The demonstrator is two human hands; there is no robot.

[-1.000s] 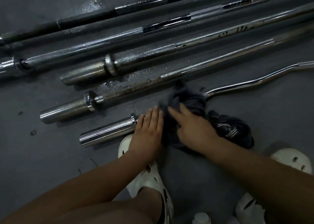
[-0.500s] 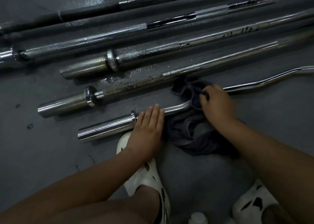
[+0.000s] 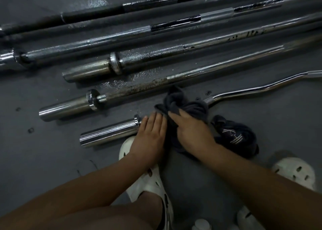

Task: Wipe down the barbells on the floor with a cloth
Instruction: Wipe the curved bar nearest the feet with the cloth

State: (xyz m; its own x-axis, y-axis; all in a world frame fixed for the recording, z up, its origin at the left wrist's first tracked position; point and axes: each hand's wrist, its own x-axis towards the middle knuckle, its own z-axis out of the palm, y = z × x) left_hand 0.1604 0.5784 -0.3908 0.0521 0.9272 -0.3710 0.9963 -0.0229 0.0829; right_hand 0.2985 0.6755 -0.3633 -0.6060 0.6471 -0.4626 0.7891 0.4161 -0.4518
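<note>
Nearest me on the dark floor lies a chrome curl bar (image 3: pixel 108 133), its bent shaft (image 3: pixel 244 90) running off to the right. My left hand (image 3: pixel 149 135) rests flat with straight fingers on the bar just right of its collar. Beside it, my right hand (image 3: pixel 191 132) holds a dark grey cloth (image 3: pixel 188 106) wrapped over the shaft, with the fingers lying across the fabric. The rest of the cloth trails on the floor to the right. The bar under the cloth is hidden.
Several straight barbells lie side by side beyond the curl bar; the closest one (image 3: pixel 139 88) has a rusty shaft. Wet patches (image 3: pixel 122 83) shine on the floor. My white clogs (image 3: pixel 149 182) (image 3: pixel 294 170) stand close below the bar, and a white cap (image 3: pixel 201 225) shows at the bottom edge.
My right hand slid the cloth right along the curl bar, then back left until it sits next to my left hand. The left hand stayed in place.
</note>
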